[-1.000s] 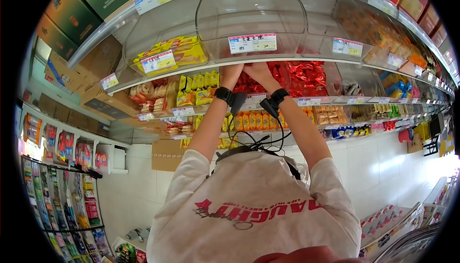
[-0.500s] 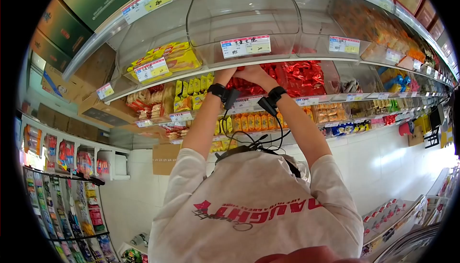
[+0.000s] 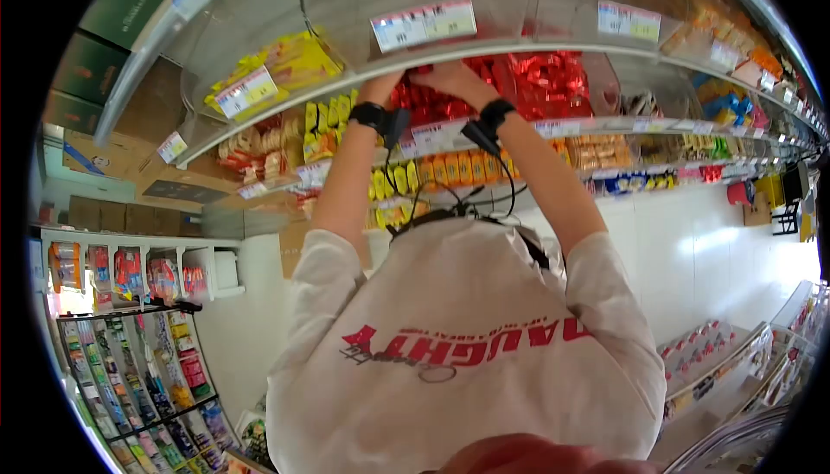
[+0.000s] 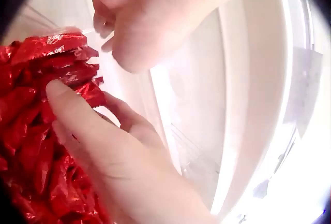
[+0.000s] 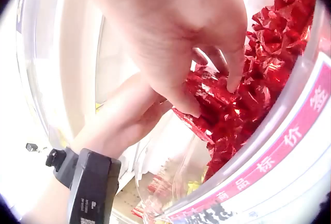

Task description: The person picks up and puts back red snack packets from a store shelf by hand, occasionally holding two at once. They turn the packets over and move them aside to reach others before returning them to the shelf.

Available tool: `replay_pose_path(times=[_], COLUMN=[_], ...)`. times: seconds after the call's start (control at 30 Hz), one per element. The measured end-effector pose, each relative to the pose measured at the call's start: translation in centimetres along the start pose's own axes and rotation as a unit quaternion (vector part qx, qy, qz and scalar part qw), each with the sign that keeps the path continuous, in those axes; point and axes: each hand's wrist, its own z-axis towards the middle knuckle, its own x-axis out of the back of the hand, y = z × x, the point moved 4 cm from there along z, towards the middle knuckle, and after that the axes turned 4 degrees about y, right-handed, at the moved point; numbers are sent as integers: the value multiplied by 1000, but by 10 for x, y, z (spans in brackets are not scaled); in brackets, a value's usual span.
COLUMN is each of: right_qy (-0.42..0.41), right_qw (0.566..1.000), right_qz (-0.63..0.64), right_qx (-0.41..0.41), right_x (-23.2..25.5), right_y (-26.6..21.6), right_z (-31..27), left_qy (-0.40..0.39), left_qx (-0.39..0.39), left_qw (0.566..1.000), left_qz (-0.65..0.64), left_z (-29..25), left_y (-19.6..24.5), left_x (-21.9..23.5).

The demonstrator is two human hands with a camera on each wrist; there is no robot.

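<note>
Red foil packets [image 3: 553, 81] fill a clear bin on the shelf. My right hand [image 3: 458, 81] reaches among them; in the right wrist view the right hand [image 5: 181, 37] has thumb and fingers bent round some red packets [image 5: 212, 97]. From the left wrist view, its thumb [image 4: 67, 97] lies on a stack of packets [image 4: 57, 53], other fingers behind. My left hand [image 3: 380, 87] is at the bin's left end. Loosely bent fingers show on the left hand [image 4: 155, 22], beside the stack with a visible gap. The upper shelf partly hides both hands.
The upper shelf's edge [image 3: 519, 49] runs just above the hands. Yellow packets [image 3: 324, 124] are left of the bin, orange packets [image 3: 458, 167] on the shelf below. A price label [image 5: 269, 167] fronts the red packets' bin. Cables [image 3: 467, 202] hang between the arms.
The head view has shifted, so shelves and hands stand higher in it. Both hands remain at the red packets' bin, with the left forearm slightly further left in the picture.
</note>
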Motion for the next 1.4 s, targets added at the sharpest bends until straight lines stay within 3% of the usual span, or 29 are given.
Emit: replay_pose_path(times=[0.03, 0.07, 0.1, 0.17, 0.2, 0.23, 0.3, 0.37, 0.4, 0.47, 0.5, 0.63, 0.83, 0.87, 0.9, 0.97, 1.0, 1.1, 1.13, 1.23, 1.37, 1.4], right_qy=[17, 76, 32, 15, 60, 108, 79, 61, 122, 76, 51, 80, 10, 28, 65, 13, 60, 68, 16, 20, -81, -103], right_qw=[999, 994, 999, 998, 995, 990, 990, 983, 984, 989, 990, 986, 986, 986, 987, 992, 994, 989, 993, 994, 989, 987], right_qz=[-46, -28, -8, -65, -76, -88, -115, -172, -130, -124, -123, -131, -131, -151, -146, -119, -92, -130, -115, -107, -60, -76], right_qx=[-15, 75, 0, -10, 9, 34, 15, -15, 4, -30, -46, -69, -103, -66, -25, -44, -29, 16, -36, -10, -110, -101], right_x=[-2, 0, -5, 2, -1, -3, -24, -25, -23, -30, -32, -28, -13, -26, -24, -23, -5, -7, -6, 2, -1, -2], right_y=[4, -5, 2, -19, -22, -21, 8, 6, 4, 13, 17, 16, 5, 42, 41, 51, 6, 19, 25, 13, 21, 17], right_z=[3, 2, 5, 2, -5, -6, 5, -1, -5, -2, -2, -8, -3, 0, 3, 10, 5, 16, 15, 13, 12, 16], left_qy=[-24, 5, 6, -14, 27, 38, 11, -31, -39, -49, -49, -44, -93, -94, -95, -97, -98, -100, -100, -102, -104, -106], left_qx=[13, -71, -118, -180, -178, -238, -237, -153, -148, -155, -163, -192, -234, -241, -248, -245, -239, -216, -210, -194, -170, -164], left_qw=[995, 992, 986, 972, 973, 957, 956, 979, 981, 981, 979, 973, 958, 954, 951, 951, 953, 961, 963, 968, 974, 975], left_qz=[98, 108, 120, 149, 143, 161, 173, 132, 119, 111, 113, 118, 140, 149, 159, 159, 157, 140, 135, 124, 109, 108], left_z=[13, 21, 26, 34, 17, 20, 11, 29, 35, 37, 34, 10, 21, 23, 25, 22, 18, 7, 5, 4, -1, -1], left_y=[13, 17, 11, 1, 17, 17, 13, -32, -60, -70, -63, -33, -18, -18, -19, -22, -22, -23, -24, -30, -31, -32], left_x=[5, 6, 5, 2, 11, 17, 27, 19, 12, 13, 15, 30, 38, 39, 41, 42, 44, 47, 48, 50, 54, 54])
